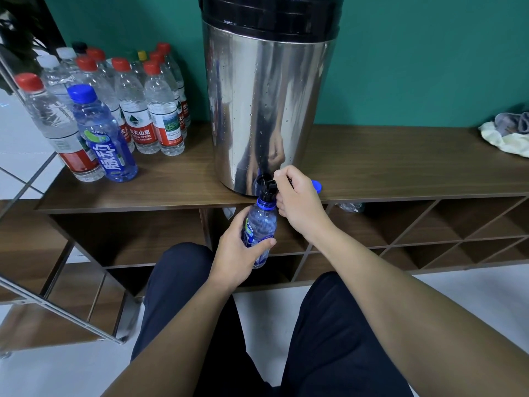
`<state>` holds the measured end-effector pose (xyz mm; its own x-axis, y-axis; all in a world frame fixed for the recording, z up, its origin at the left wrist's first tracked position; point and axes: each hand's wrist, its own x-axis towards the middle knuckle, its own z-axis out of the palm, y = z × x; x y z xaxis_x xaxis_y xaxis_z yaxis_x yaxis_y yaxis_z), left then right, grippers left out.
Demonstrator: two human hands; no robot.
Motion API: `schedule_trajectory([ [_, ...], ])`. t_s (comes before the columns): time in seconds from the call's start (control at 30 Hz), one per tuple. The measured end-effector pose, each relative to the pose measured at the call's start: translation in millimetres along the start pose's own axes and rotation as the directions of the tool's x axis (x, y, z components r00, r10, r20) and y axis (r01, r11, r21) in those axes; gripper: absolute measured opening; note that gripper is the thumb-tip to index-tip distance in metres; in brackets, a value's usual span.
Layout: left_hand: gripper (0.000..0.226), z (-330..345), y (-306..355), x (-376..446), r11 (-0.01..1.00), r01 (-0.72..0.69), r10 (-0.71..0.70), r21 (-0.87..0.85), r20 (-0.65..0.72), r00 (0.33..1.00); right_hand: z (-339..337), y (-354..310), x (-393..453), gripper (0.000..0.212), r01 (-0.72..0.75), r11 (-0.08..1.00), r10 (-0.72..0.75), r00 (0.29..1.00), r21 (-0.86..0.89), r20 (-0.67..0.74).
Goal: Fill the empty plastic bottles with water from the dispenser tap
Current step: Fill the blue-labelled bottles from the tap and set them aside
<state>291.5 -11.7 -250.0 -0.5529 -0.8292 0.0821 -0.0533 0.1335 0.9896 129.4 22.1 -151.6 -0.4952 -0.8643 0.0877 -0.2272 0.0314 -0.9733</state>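
Head view, centre of frame: left hand (pixel 236 255) wraps round the middle of a blue-tinted plastic bottle (pixel 260 230), holding it uncapped and roughly upright with its blue neck ring right under the black tap (pixel 269 188) at the foot of the steel water dispenser (pixel 269 110). Right hand (pixel 297 202) is curled on the tap lever, fingers closed round it. Water level in the bottle too hard to read, flow not visible.

Blue cap (pixel 317 186) lies on the wooden shelf top (pixel 400 173) just right of the right hand, probably this bottle's.

Doing the fill well, as I judge it: keep the mouth centred and close under the spout so nothing runs down the label; hold the bottle firm but don't squeeze, thin plastic would push water out as it fills. Watch the level through the side, shut the tap a little before the neck, and let the drip stop before lowering. Bottle hangs below the shelf edge with no support, so the left hand takes all the growing weight.

Upper left of frame: cluster of capped bottles (pixel 137 110), mostly red caps, and a blue-capped bottle (pixel 103 136) in front. Crumpled cloth (pixel 506 136) at far right edge.
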Motion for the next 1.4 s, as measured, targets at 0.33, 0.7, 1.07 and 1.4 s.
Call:
schedule_trajectory([
  [0.33,0.074,-0.9,0.2,-0.2,1.000,0.016,-0.016,0.010,-0.002,1.000,0.2,2.8,1.3,0.037,0.008,1.000,-0.008,1.000,-0.004,-0.006],
  [0.7,0.072,-0.8,-0.1,-0.4,1.000,0.014,-0.014,0.005,0.002,1.000,1.8,4.4,1.6,0.036,0.010,1.000,-0.010,1.000,0.009,-0.005],
  [1.07,0.073,-1.2,0.7,-0.6,1.000,0.015,-0.015,0.006,0.001,1.000,0.1,4.0,1.9,0.036,0.002,1.000,-0.002,1.000,0.002,0.006],
  [1.4,0.073,-2.1,1.4,-1.6,1.000,0.010,-0.010,0.017,0.006,1.000,0.0,2.1,0.3,0.039,0.000,1.000,0.000,1.000,-0.013,0.007],
])
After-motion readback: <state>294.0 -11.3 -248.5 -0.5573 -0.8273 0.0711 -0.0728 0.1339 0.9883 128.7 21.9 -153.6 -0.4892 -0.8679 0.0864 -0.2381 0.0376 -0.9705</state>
